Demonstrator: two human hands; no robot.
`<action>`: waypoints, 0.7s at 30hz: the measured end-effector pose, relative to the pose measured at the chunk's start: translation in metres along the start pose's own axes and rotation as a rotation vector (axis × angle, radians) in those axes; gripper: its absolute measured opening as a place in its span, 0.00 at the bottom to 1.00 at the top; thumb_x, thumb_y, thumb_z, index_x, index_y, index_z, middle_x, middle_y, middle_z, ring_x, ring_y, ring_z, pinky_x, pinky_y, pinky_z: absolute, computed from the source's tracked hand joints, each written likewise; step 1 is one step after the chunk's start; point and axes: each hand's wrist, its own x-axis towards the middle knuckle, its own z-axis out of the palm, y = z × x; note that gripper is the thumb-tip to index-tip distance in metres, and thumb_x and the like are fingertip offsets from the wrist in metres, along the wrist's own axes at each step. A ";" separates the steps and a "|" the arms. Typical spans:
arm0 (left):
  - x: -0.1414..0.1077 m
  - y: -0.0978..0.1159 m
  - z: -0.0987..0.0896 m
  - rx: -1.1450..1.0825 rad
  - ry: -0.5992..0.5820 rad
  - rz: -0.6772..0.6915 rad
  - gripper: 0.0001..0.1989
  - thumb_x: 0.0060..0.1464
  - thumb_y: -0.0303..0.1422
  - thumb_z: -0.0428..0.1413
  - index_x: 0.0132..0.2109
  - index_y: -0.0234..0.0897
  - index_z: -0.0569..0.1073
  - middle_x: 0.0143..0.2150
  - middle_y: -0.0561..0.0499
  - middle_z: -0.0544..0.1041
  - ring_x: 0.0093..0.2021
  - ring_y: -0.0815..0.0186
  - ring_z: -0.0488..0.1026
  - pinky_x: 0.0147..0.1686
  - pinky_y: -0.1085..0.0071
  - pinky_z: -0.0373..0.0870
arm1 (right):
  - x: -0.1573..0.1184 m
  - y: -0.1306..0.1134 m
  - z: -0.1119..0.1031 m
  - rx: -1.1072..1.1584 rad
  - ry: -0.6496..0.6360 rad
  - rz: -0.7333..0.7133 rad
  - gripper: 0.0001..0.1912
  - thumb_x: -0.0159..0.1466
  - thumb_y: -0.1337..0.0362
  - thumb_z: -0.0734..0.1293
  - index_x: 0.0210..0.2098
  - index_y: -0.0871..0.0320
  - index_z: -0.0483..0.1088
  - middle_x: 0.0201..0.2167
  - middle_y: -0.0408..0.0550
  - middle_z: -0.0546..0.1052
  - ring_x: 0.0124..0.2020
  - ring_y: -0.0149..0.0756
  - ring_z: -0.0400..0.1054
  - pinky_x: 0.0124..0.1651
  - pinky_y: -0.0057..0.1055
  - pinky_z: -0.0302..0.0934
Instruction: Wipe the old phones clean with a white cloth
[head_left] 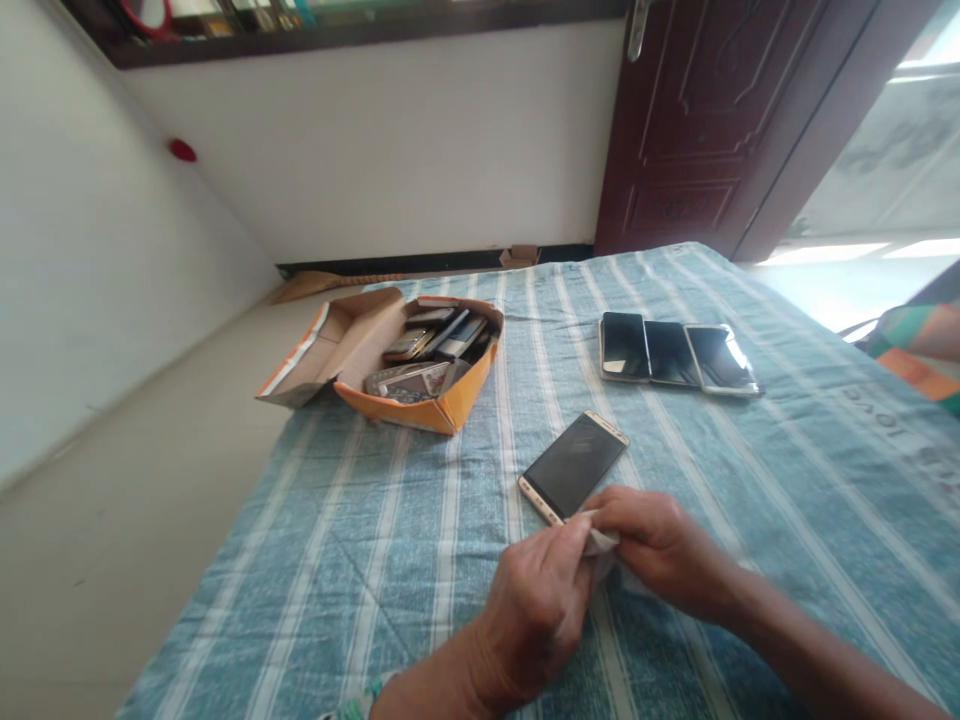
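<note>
Both hands are pinched together on a crumpled white tissue point(602, 541). My left hand point(541, 605) is closed on its left side, fingertips partly hidden. My right hand point(660, 545) grips it from the right, fingers bent inward. Just beyond the hands lies a gold-rimmed smartphone point(576, 464), screen up and dark, set at a slant on the striped cloth. Its near corner is close to the fingers; whether they touch it I cannot tell.
An orange cardboard box point(472, 390) with its lid folded open holds several old phones. Farther right, three dark-screened phones point(670, 352) lie side by side. The blue striped bedcover point(375, 560) ends at the left above a pale floor point(135, 520). A brown door point(705, 130) stands behind.
</note>
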 end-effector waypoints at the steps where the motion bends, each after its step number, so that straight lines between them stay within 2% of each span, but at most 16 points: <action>1: 0.000 0.001 0.000 -0.004 0.007 -0.018 0.14 0.59 0.22 0.48 0.52 0.30 0.65 0.35 0.43 0.79 0.34 0.64 0.78 0.35 0.72 0.77 | 0.000 -0.001 0.001 0.036 0.014 0.044 0.13 0.58 0.75 0.58 0.29 0.58 0.72 0.31 0.46 0.75 0.32 0.32 0.69 0.36 0.27 0.62; 6: -0.003 0.003 0.001 -0.033 -0.011 -0.101 0.08 0.58 0.21 0.47 0.40 0.34 0.69 0.28 0.49 0.76 0.26 0.67 0.75 0.28 0.74 0.73 | 0.001 -0.005 0.010 0.160 0.191 0.363 0.07 0.56 0.67 0.64 0.31 0.57 0.75 0.28 0.43 0.76 0.31 0.34 0.70 0.34 0.27 0.63; 9: -0.002 0.003 0.000 -0.066 -0.049 -0.089 0.09 0.57 0.20 0.46 0.36 0.34 0.69 0.26 0.48 0.74 0.26 0.66 0.73 0.26 0.73 0.71 | 0.000 -0.007 0.014 0.181 0.286 0.466 0.11 0.54 0.64 0.66 0.36 0.57 0.75 0.30 0.43 0.78 0.30 0.34 0.71 0.34 0.28 0.63; 11: -0.001 0.004 0.000 -0.102 -0.060 -0.093 0.09 0.57 0.20 0.46 0.36 0.34 0.69 0.27 0.47 0.74 0.26 0.66 0.73 0.27 0.73 0.71 | 0.000 -0.008 0.013 0.151 0.295 0.493 0.12 0.54 0.63 0.67 0.38 0.57 0.75 0.29 0.42 0.78 0.30 0.34 0.70 0.34 0.28 0.62; 16: -0.001 0.006 0.000 -0.227 -0.114 -0.137 0.08 0.58 0.22 0.47 0.40 0.33 0.70 0.30 0.46 0.74 0.29 0.66 0.72 0.30 0.73 0.72 | 0.001 -0.013 0.005 0.107 0.160 0.515 0.09 0.57 0.62 0.64 0.28 0.58 0.76 0.24 0.41 0.75 0.28 0.33 0.69 0.30 0.26 0.60; 21: -0.001 0.006 0.000 -0.264 -0.114 -0.210 0.07 0.61 0.26 0.48 0.36 0.35 0.70 0.27 0.50 0.72 0.27 0.69 0.71 0.28 0.75 0.69 | -0.001 -0.014 0.006 0.191 0.164 0.433 0.11 0.55 0.62 0.65 0.36 0.58 0.77 0.30 0.45 0.79 0.31 0.36 0.72 0.36 0.29 0.66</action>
